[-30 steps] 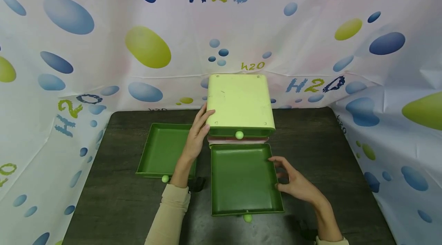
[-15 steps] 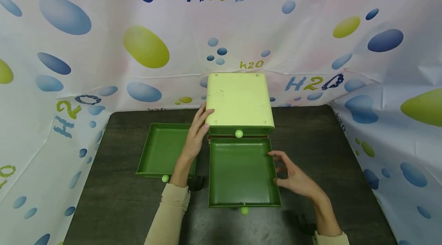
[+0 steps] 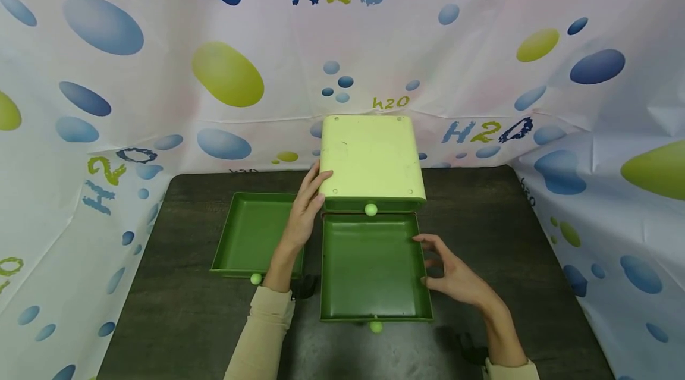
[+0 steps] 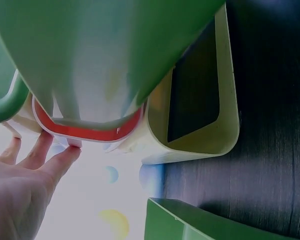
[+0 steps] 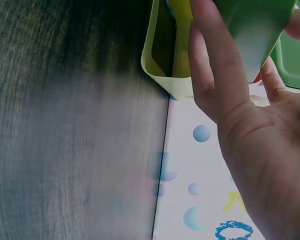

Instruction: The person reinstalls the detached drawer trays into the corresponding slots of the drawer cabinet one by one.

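In the head view, a pale yellow-green drawer cabinet (image 3: 371,157) stands at the back of the table. Its top drawer is in place, with a round knob (image 3: 371,210). The left hand (image 3: 303,213) rests on the cabinet's left side, fingers fairly straight. A dark green drawer (image 3: 374,267) is held in front of the cabinet, and the right hand (image 3: 455,276) grips its right side with curled fingers and thumb. The left wrist view shows this drawer (image 4: 105,55) raised before a red-rimmed middle tier (image 4: 85,132). Below that, the cream bottom tier (image 4: 227,137) has an open front.
A second green drawer (image 3: 251,237) lies on the dark wooden table (image 3: 176,320), left of the cabinet and partly behind the left forearm. A patterned white curtain (image 3: 299,41) hangs behind the table and along both sides.
The right hand has moved the drawer away from the person, up against the cabinet front, and slightly left. The left hand has stayed on the cabinet's side.
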The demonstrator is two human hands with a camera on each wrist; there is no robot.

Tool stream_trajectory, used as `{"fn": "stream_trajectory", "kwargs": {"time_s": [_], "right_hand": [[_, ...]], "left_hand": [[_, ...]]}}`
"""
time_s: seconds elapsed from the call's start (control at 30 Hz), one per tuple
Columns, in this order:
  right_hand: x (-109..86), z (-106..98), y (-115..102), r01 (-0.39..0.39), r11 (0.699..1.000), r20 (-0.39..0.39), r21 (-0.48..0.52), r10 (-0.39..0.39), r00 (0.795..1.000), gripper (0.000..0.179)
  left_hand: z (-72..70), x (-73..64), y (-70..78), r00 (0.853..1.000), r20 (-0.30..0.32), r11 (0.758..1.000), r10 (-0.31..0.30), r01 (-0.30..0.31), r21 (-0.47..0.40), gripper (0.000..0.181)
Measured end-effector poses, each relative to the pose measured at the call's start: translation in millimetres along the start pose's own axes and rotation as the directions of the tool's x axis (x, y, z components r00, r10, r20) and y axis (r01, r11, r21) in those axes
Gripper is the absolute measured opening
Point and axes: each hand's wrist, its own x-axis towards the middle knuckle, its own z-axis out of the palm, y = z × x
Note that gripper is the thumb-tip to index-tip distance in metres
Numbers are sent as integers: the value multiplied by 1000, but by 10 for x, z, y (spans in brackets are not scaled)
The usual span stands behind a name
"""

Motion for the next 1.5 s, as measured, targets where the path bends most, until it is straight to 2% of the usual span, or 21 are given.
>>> {"fn": "stream_trajectory", "kwargs": {"time_s": [0.53, 0.8, 1.13, 1.33, 1.5], "right_hand": [[106, -28, -64, -7, 999, -51, -42, 4, 999, 74], [109, -4, -15, -14, 1000, -64, 8, 15, 998, 73], [133, -53, 8, -23, 990, -57, 142, 32, 998, 68], [123, -84, 20, -42, 990, -74, 136, 52, 996, 56], [130, -95, 9, -22, 994, -100, 111, 33, 994, 45]], "left_hand": [[1, 3, -8, 1000, 3, 1000, -5, 5, -22, 44], [18, -21, -20, 1000, 21, 1000, -22, 22, -15, 43], [7, -18, -1, 1000, 10, 1000, -20, 20, -21, 44], [3, -22, -12, 1000, 11, 1000, -18, 19, -24, 44], [-21, -35, -282, 1000, -5, 1000, 17, -17, -17, 44]]}}
